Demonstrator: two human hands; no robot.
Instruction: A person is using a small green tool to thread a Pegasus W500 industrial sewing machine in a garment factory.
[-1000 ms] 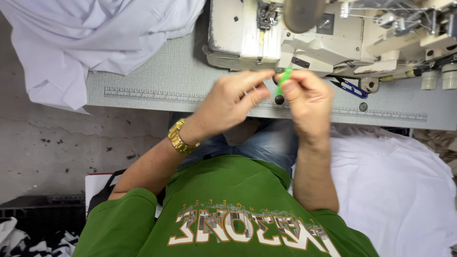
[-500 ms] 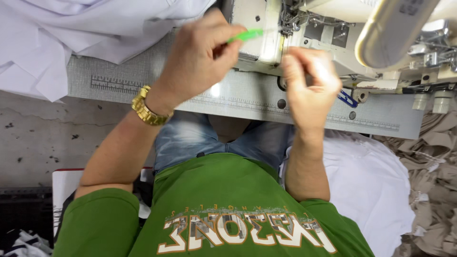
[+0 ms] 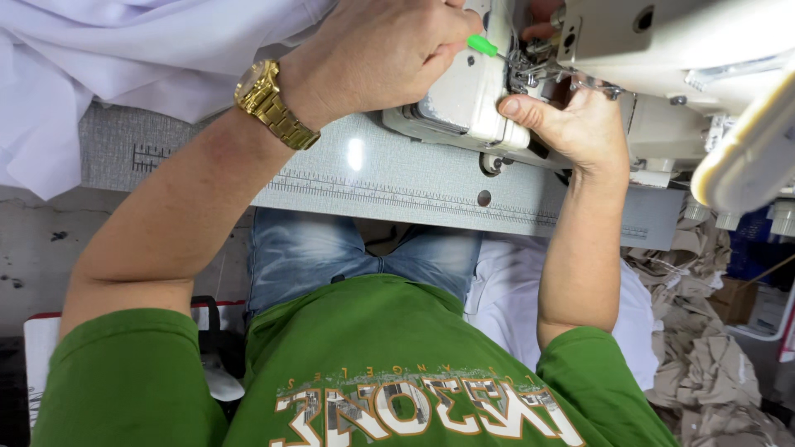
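Half a second before, the left hand point(image 3: 381, 54) had held the small green tool point(image 3: 482, 45) up in the open, short of the sewing machine point(image 3: 464, 91), while the right hand point(image 3: 571, 124) hung closed near the table edge; by this moment both hands had gone in against the machine's head. The left hand was clenched on the green tool, pinching it between thumb and fingertips so that only a short green tip stuck out to the right, pointing into the metal parts around the needle. The right hand rested against the machine's lower casing, thumb pressed along the white housing, fingers curled up behind the wire parts; whether they grasped anything could not be told. The needle area itself was a tangle, partly hidden by both hands. A gold watch point(image 3: 273, 103) sat on the left wrist, and white cloth point(image 3: 124, 58) lay heaped on the grey table point(image 3: 373, 178) to the left, running off the frame.
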